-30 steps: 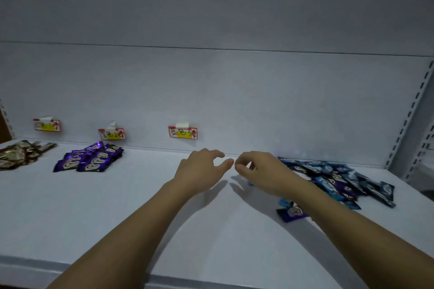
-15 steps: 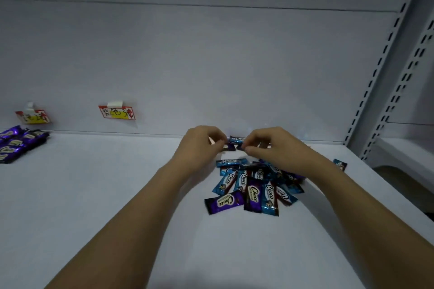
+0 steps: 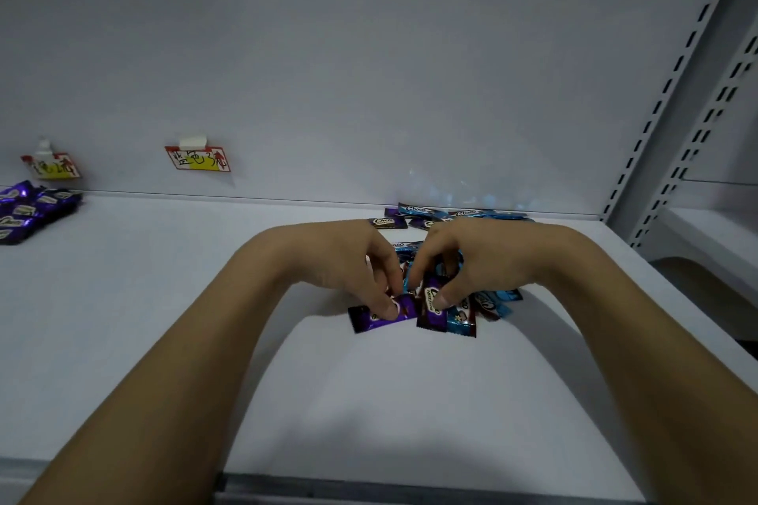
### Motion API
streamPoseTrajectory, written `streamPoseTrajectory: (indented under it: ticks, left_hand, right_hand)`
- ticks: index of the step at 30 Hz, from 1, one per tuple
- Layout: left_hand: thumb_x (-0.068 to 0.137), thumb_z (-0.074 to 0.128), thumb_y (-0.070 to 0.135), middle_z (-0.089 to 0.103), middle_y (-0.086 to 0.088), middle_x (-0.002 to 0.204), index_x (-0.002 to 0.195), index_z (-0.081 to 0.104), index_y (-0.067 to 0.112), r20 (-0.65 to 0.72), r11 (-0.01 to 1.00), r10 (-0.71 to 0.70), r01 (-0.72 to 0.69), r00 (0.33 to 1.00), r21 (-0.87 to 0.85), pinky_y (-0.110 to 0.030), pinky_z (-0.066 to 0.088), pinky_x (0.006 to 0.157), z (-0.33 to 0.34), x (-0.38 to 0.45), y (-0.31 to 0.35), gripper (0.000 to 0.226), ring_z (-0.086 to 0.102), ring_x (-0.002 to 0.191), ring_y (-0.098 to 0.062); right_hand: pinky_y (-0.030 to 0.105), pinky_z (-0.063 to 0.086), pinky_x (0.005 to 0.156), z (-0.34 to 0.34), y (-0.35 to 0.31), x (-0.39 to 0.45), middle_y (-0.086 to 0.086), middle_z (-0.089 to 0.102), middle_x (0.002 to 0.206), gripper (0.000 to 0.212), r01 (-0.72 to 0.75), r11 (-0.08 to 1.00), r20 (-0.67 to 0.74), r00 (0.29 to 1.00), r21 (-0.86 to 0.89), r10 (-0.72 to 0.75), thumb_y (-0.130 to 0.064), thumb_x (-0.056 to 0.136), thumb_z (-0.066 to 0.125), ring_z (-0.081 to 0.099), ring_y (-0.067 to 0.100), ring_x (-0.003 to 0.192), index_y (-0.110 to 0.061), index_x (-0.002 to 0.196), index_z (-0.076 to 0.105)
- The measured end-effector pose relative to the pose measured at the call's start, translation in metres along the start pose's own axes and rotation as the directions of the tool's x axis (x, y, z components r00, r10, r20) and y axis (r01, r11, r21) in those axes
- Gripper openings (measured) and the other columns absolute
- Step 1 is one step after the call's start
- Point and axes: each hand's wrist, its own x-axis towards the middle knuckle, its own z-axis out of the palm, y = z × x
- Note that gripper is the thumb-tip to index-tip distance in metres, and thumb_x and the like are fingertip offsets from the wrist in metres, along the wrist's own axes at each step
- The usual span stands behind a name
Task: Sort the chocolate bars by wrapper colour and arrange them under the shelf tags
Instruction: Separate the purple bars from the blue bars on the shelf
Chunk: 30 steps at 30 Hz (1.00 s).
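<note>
A mixed heap of blue and purple chocolate bars [image 3: 463, 312] lies on the white shelf, right of centre. My left hand [image 3: 352, 262] pinches a purple bar [image 3: 369, 318] at the heap's near-left edge. My right hand [image 3: 476, 258] rests on the heap, thumb and fingers closed on a dark purple bar [image 3: 430, 310]. More bars [image 3: 422, 215] lie against the back wall behind my hands. A sorted group of purple bars [image 3: 28, 209] sits at far left under a red-and-yellow tag [image 3: 51, 166]. Another tag [image 3: 198, 158] has nothing beneath it.
The white shelf [image 3: 164, 299] has a metal front lip [image 3: 410, 484] near me. Perforated uprights [image 3: 672, 94] stand at the right, with a neighbouring shelf [image 3: 713, 234] beyond them.
The view turned right, onto the mixed heap. Both hands came down from the heap's far side to its near edge and took hold of purple bars.
</note>
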Motion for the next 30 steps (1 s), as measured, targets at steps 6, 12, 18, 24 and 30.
streamPoseTrajectory:
  ticks: [6, 12, 18, 24, 30]
  left_hand:
    - [0.067, 0.085, 0.04, 0.07, 0.016, 0.08, 0.084, 0.071, 0.034, 0.037, 1.0, -0.008, 0.008, 0.999, 0.001, -0.007, 0.039, 0.052, 0.0, -0.001, -0.003, 0.023, 0.057, 0.061, 0.007]
    - [0.074, 0.082, 0.018, 0.073, 0.004, 0.075, 0.081, 0.071, 0.023, -0.274, 0.945, 0.016, -0.104, 0.962, -0.31, -0.02, 0.052, 0.065, -0.013, -0.002, -0.016, 0.014, 0.066, 0.066, -0.004]
    - [0.076, 0.081, 0.013, 0.073, 0.003, 0.071, 0.085, 0.07, 0.019, -0.574, 0.883, -0.185, -0.121, 0.798, -0.454, -0.012, 0.05, 0.052, -0.024, 0.036, -0.02, 0.016, 0.069, 0.065, -0.005]
    - [0.079, 0.079, 0.016, 0.072, 0.001, 0.086, 0.094, 0.075, 0.014, -0.629, 0.928, -0.213, -0.046, 0.748, -0.369, -0.014, 0.046, 0.062, -0.013, 0.068, -0.028, 0.016, 0.064, 0.076, -0.008]
    - [0.085, 0.073, 0.023, 0.064, 0.004, 0.095, 0.097, 0.075, 0.019, -0.639, 0.967, -0.192, 0.033, 0.745, -0.252, -0.018, 0.04, 0.064, -0.002, 0.075, -0.047, 0.013, 0.056, 0.083, -0.009]
  right_hand:
    - [0.021, 0.051, 0.07, 0.002, 0.002, 0.002, -0.02, 0.059, 0.095, 0.019, -0.036, 0.999, -0.046, 0.998, -0.001, 0.036, -0.035, 0.072, 0.084, 0.06, 0.005, 0.087, -0.039, 0.083, 0.068]
    - [0.013, 0.05, 0.064, -0.014, 0.016, -0.008, -0.006, 0.072, 0.083, 0.014, 0.013, 0.949, -0.227, 0.972, 0.315, 0.062, -0.029, 0.076, 0.082, 0.067, 0.006, 0.073, -0.029, 0.083, 0.07]
    - [0.018, 0.049, 0.056, -0.012, 0.041, 0.014, -0.006, 0.07, 0.085, 0.006, -0.095, 0.873, -0.525, 0.766, 0.478, 0.371, -0.023, 0.089, 0.07, 0.064, 0.009, 0.068, -0.028, 0.092, 0.071]
    - [0.024, 0.051, 0.069, -0.005, 0.041, 0.053, 0.0, 0.07, 0.084, 0.007, -0.209, 0.886, -0.506, 0.756, 0.415, 0.415, -0.02, 0.086, 0.073, 0.065, 0.012, 0.079, -0.017, 0.092, 0.073]
    - [0.025, 0.044, 0.075, 0.022, 0.041, 0.068, -0.001, 0.066, 0.096, 0.016, -0.299, 0.937, -0.599, 0.722, 0.18, 0.346, -0.022, 0.091, 0.067, 0.057, 0.012, 0.084, -0.015, 0.105, 0.071]
